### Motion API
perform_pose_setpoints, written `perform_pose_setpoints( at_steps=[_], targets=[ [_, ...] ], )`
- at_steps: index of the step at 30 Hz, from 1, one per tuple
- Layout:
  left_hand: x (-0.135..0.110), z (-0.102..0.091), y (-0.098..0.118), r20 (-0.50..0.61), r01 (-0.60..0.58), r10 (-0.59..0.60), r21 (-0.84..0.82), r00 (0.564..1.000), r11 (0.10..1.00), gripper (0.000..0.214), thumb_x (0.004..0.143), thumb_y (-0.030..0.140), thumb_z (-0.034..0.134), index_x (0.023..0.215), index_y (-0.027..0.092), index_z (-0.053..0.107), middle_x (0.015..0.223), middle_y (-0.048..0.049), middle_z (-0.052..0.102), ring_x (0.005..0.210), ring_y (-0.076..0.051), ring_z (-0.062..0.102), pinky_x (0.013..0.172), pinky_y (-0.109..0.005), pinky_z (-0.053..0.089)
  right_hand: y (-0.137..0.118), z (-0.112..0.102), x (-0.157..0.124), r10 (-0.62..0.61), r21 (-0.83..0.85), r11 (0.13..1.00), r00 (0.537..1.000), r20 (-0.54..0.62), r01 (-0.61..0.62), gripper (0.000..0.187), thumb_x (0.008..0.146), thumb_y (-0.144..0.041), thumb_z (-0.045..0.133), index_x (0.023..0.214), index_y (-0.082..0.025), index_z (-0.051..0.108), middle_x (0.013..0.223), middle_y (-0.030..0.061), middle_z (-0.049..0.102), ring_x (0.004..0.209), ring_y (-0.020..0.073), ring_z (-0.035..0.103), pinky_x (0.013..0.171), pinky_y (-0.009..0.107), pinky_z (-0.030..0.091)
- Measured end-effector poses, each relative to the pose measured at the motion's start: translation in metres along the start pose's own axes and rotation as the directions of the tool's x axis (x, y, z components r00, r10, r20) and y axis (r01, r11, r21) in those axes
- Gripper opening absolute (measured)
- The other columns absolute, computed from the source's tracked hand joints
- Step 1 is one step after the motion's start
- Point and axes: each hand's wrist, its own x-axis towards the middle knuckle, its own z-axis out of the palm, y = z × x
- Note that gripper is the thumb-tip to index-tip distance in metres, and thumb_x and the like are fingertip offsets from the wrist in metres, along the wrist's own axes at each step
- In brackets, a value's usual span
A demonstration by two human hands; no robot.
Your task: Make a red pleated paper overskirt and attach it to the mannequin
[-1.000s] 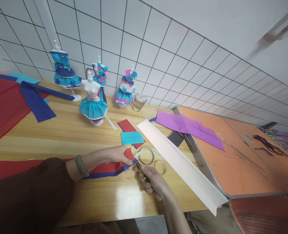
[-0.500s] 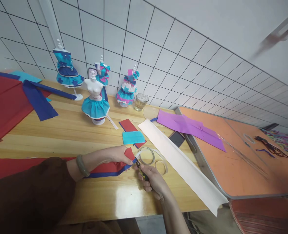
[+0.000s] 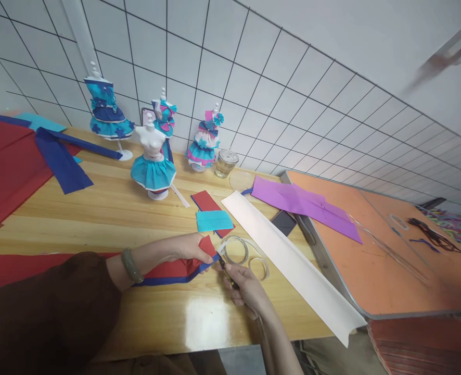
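I see my left hand (image 3: 189, 247) pinching the tip of a long red paper strip (image 3: 168, 269). The strip lies along the near edge of the desk (image 3: 109, 208), with a dark blue band bordering its lower side and its end slightly lifted. My right hand (image 3: 244, 286) is curled around small scissors (image 3: 226, 268), whose blades meet the strip's tip just beside a clear tape roll (image 3: 236, 250).

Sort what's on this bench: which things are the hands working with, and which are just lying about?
In use: left hand, pinching the red paper with blue edge; right hand, holding scissors at its tip.
Lying about: tape rolls, white strip, purple sheet, phone, cyan piece, glass jar, dressed mannequins.
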Motion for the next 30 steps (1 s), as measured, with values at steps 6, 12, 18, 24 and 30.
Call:
perform_pose_setpoints(
  at_steps=[6, 12, 18, 24, 30],
  targets=[
    [-0.002, -0.001, 0.002, 0.006, -0.009, 0.009, -0.004, 1.0, 1.0, 0.026, 0.07, 0.024, 0.068, 0.095, 0.017, 0.066, 0.082, -0.0035, 0.068, 0.067, -0.013, 0.061, 0.06, -0.024, 0.046, 0.002, 0.0, 0.001, -0.022, -0.008, 1.0, 0.999, -0.041, 0.022, 0.054, 0.066, -0.06, 0.069, 0.09, -0.012, 0.062, 0.051, -0.0089, 0.041, 0.034, -0.0012, 0.02, 0.034, 0.017, 0.007],
    [-0.002, -0.001, -0.001, 0.004, -0.002, 0.002, -0.01, 1.0, 1.0, 0.025, 0.07, 0.024, 0.068, 0.093, 0.016, 0.067, 0.079, -0.0034, 0.066, 0.064, -0.013, 0.06, 0.059, -0.024, 0.047, 0.005, 0.0, 0.003, -0.044, -0.028, 0.999, 0.998, -0.048, 0.043, 0.055, 0.066, -0.06, 0.069, 0.089, -0.012, 0.063, 0.05, -0.0092, 0.041, 0.033, -0.0008, 0.021, 0.033, 0.018, 0.007],
    [-0.002, -0.003, -0.003, -0.012, 0.013, -0.013, -0.008, 1.0, 1.0, 0.028, 0.068, 0.022, 0.07, 0.094, 0.015, 0.067, 0.087, -0.0066, 0.069, 0.07, -0.014, 0.062, 0.064, -0.026, 0.048, 0.01, 0.0, 0.003, -0.092, -0.048, 0.995, 0.993, -0.069, 0.089, 0.055, 0.066, -0.06, 0.068, 0.089, -0.011, 0.063, 0.048, -0.0089, 0.042, 0.031, 0.0, 0.023, 0.031, 0.018, 0.008],
    [-0.004, 0.0, 0.003, -0.011, 0.007, -0.007, -0.007, 1.0, 1.0, 0.029, 0.066, 0.022, 0.071, 0.094, 0.016, 0.067, 0.087, -0.0056, 0.07, 0.074, -0.014, 0.063, 0.067, -0.026, 0.049, 0.006, 0.005, -0.002, -0.052, 0.039, 0.998, 0.998, -0.021, 0.053, 0.048, 0.072, -0.056, 0.066, 0.092, -0.013, 0.062, 0.054, -0.0083, 0.041, 0.034, -0.0005, 0.021, 0.033, 0.017, 0.008],
    [-0.007, 0.005, 0.012, -0.011, 0.003, -0.004, -0.034, 1.0, 0.999, 0.026, 0.064, 0.018, 0.07, 0.09, 0.016, 0.068, 0.084, -0.0035, 0.07, 0.071, -0.013, 0.062, 0.063, -0.023, 0.048, 0.003, 0.007, -0.006, -0.02, 0.073, 0.997, 1.0, -0.004, 0.02, 0.046, 0.071, -0.055, 0.067, 0.089, -0.013, 0.061, 0.056, -0.0078, 0.041, 0.035, -0.0005, 0.019, 0.033, 0.017, 0.009]
  ],
)
